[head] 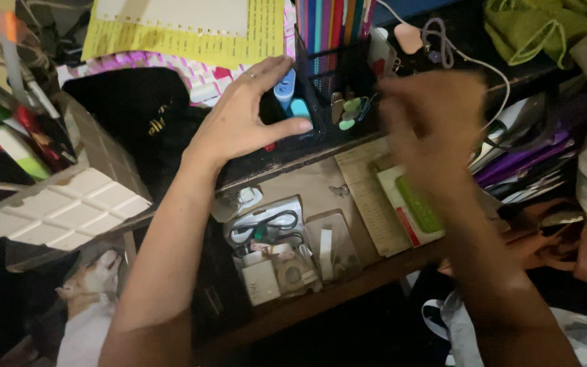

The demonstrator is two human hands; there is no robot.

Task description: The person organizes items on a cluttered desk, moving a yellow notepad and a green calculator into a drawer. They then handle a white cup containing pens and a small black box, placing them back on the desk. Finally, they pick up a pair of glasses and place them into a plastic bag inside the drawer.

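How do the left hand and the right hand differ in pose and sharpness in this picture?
The left hand is sharp, fingers spread, thumb by the black organizer; the right hand is blurred, so its fingers cannot be read. The left is beside the organizer's left end, the right to its right. Both look empty.

Single head-worn view, looking steeply down from above and close over a cluttered dark wooden surface (287, 160) and the open brown wooden drawer (348, 272) beneath its edge. The left hand (246, 115) and the blurred right hand (433, 126) enter from the bottom edge, both forearms reaching away from the camera. No second view shares the scene.
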